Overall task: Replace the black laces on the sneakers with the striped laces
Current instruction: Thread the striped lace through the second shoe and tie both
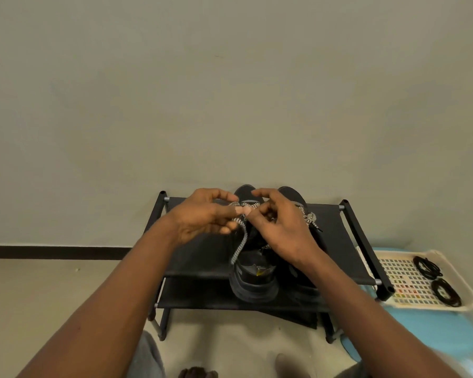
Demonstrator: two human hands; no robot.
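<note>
The left hand (pixel 202 214) and right hand (pixel 281 227) each pinch the striped lace (pixel 239 248) over the black sneaker (pixel 253 282) on the shoe rack (pixel 197 255). Drawing both ends evenly should seat the crossing flat. Just beyond, the second sneaker (pixel 292 193) already carries a striped bow (pixel 310 218).

Both your forearms reach forward and converge. Your left hand (pixel 202 214) pinches the striped lace (pixel 241 241) between thumb and forefinger. Your right hand (pixel 281 227), fingers curled, pinches it just beside, the fingertips nearly touching.
</note>
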